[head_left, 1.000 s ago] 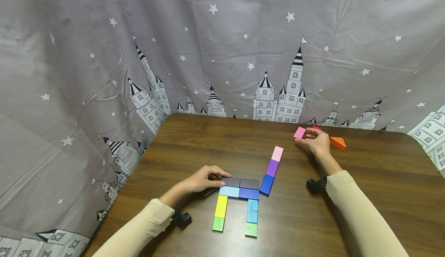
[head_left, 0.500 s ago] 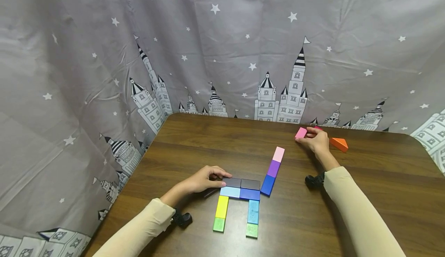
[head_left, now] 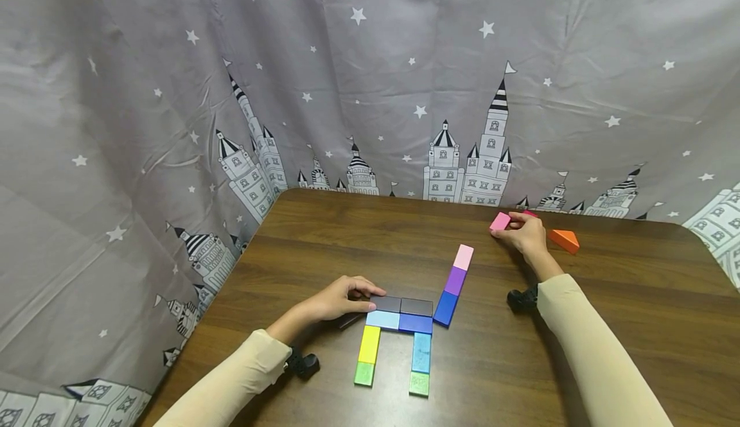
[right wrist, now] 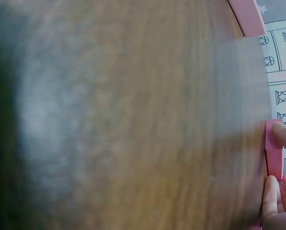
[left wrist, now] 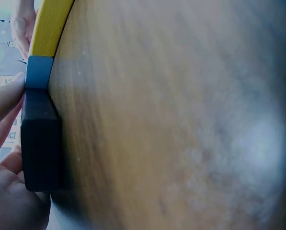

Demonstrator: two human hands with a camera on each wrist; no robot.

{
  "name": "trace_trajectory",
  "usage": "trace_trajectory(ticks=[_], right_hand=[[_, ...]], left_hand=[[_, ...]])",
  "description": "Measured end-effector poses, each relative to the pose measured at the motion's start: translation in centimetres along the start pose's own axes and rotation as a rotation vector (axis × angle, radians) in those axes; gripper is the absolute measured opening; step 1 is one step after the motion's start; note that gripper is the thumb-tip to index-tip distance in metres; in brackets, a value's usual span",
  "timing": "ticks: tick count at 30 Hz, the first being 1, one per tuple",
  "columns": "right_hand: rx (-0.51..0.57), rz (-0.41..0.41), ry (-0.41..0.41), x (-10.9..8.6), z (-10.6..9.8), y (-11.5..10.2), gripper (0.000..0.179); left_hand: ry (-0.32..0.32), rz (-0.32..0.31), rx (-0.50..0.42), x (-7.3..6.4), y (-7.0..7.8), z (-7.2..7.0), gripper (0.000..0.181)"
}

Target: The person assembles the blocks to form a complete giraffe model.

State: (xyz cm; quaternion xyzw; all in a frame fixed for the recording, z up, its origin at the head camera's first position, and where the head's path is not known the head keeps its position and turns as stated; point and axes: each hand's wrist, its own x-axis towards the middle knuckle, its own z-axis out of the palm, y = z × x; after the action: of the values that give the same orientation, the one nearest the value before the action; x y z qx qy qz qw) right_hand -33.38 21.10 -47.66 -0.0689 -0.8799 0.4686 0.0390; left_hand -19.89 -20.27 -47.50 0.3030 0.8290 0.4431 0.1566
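Observation:
At the far side of the table, my right hand [head_left: 525, 232] pinches a pink block [head_left: 500, 221] between thumb and fingers. In the right wrist view the same pink block [right wrist: 274, 148] shows between the thumb and fingertips. My left hand [head_left: 341, 298] holds the left end of a dark grey block [head_left: 386, 304], thumb on the near side and index finger on the far side. A second dark grey block [head_left: 416, 307] adjoins it. Below them lie a light blue block [head_left: 383, 319] and a dark blue block [head_left: 415, 323]. Partly under the left hand is a thin dark piece [head_left: 351, 321].
Yellow [head_left: 369, 343] and green [head_left: 364, 374] blocks form one leg-like column; a blue block [head_left: 421, 352] and a green block [head_left: 419, 384] form another. A slanted row runs from blue [head_left: 446, 309] through purple to pale pink [head_left: 463, 257]. An orange triangular block [head_left: 564, 240] lies at right.
The hands and blocks stay nearly still. The view shifts slightly, and the right forearm edges a little left while the pink block remains in the right hand.

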Motion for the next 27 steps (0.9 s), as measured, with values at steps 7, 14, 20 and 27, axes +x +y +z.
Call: trace_trajectory(ticks=[7, 14, 20, 27], right_hand=[[-0.080, -0.014, -0.009, 0.3, -0.1, -0.5, 0.068], [-0.108, -0.023, -0.007, 0.1, -0.1, -0.5, 0.065], [-0.059, -0.010, -0.042, 0.0, 0.4, -0.8, 0.067], [-0.023, -0.034, -0.085, -0.3, 1.0, -1.5, 0.067]], left_hand=[[0.001, 0.001, 0.004, 0.0, 0.2, -0.1, 0.031], [0.005, -0.010, 0.004, -0.1, 0.2, 0.1, 0.031], [0.011, -0.005, -0.016, -0.1, 0.4, 0.2, 0.031], [0.007, 0.001, -0.008, 0.0, 0.3, 0.1, 0.031]])
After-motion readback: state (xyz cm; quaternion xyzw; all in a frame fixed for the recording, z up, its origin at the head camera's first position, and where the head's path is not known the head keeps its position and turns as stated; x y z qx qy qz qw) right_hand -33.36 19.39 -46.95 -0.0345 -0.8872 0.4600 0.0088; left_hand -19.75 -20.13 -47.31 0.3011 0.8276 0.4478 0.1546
